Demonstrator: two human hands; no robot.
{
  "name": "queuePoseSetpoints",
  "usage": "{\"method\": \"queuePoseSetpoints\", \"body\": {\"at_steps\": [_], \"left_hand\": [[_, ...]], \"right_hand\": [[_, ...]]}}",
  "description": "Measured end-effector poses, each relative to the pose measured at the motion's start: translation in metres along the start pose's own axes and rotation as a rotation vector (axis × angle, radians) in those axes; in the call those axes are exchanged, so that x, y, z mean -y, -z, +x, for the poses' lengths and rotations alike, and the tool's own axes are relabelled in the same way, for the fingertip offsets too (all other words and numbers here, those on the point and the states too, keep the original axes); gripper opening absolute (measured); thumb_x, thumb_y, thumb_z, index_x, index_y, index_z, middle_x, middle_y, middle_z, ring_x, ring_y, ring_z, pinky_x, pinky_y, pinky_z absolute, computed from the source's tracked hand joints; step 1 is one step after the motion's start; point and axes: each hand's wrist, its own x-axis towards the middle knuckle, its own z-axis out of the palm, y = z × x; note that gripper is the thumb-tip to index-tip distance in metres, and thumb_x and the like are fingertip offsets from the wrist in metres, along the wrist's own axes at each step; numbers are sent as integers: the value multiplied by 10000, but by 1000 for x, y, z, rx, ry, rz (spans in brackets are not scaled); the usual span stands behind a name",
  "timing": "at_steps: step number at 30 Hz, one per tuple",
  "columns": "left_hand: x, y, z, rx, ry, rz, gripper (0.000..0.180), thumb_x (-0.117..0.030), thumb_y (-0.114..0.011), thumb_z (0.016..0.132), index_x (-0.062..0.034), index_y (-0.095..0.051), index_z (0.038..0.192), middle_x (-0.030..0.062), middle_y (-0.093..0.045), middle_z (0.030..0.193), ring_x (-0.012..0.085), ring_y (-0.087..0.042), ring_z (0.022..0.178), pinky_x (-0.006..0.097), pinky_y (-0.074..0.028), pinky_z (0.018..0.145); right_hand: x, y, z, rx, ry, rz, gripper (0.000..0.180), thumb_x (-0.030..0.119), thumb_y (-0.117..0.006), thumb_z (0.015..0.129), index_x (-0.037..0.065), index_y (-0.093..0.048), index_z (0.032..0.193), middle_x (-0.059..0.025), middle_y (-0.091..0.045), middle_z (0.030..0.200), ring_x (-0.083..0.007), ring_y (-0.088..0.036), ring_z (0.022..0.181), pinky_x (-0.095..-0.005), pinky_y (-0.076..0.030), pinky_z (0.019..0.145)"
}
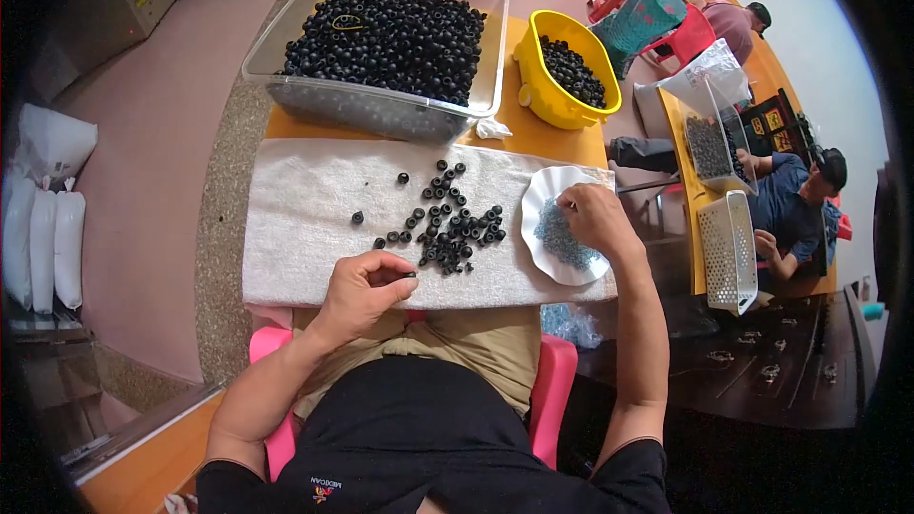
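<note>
My left hand (362, 293) is at the near edge of a white towel (305, 200), thumb and forefinger pinched on a small black bead-like piece (411, 275). A loose pile of round black pieces (462, 226), several showing a hole, lies just beyond it on the cloth. On the right, my right hand (600, 219) reaches into a scalloped white dish (535, 188) of tiny clear bluish bits (564, 240). Its fingers are closed together; whatever they pinch is hidden under the hand.
Behind the towel stand a big clear bin (381, 109) full of black pieces and a yellow basin (538, 76) with more. A crumpled white scrap (493, 128) lies between them. At right, a co-worker (800, 192) sits by a white perforated basket (728, 257).
</note>
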Motion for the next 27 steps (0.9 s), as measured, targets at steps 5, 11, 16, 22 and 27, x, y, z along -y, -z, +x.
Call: {"method": "queuePoseSetpoints", "body": {"at_steps": [5, 11, 16, 22, 27], "left_hand": [[1, 0, 1, 0, 23, -40, 140, -20, -722, 841, 5, -685, 974, -3, -670, 831, 47, -602, 742, 201, -498, 669], [1, 1, 2, -9, 31, -24, 140, -23, -724, 841, 4, -684, 973, -4, -666, 821, 45, -598, 731, 200, -495, 663], [1, 1, 3, -1, 31, -44, 148, -24, -723, 845, 8, -677, 981, 4, -665, 824, 47, -599, 731, 199, -497, 662], [0, 1, 3, 0, 14, -36, 137, -47, -717, 851, 2, -675, 972, 37, -679, 832, 89, -639, 719, 238, -543, 658], [-1, 2, 2, 15, 28, -59, 149, -30, -721, 854, 5, -666, 988, 20, -668, 835, 66, -616, 743, 216, -516, 669]], "right_hand": [[-9, -1, -1, 33, 16, 38, 174, 21, -593, 790, 9, -723, 905, -182, -691, 947, -347, -656, 916, -415, -504, 862], [-5, 0, -1, 30, 21, 48, 194, 7, -601, 765, 9, -723, 915, -193, -687, 933, -342, -662, 888, -404, -512, 832], [-2, 2, -1, 25, 18, 22, 192, 23, -609, 760, 17, -725, 913, -192, -687, 891, -344, -666, 853, -398, -519, 794], [4, 3, -5, 24, -61, 14, 231, 108, -647, 730, 56, -732, 938, -147, -700, 904, -325, -674, 852, -397, -528, 804], [-5, 1, -14, -120, 7, 107, 240, 58, -653, 706, 6, -721, 931, -169, -677, 832, -304, -670, 760, -359, -529, 742]]}}
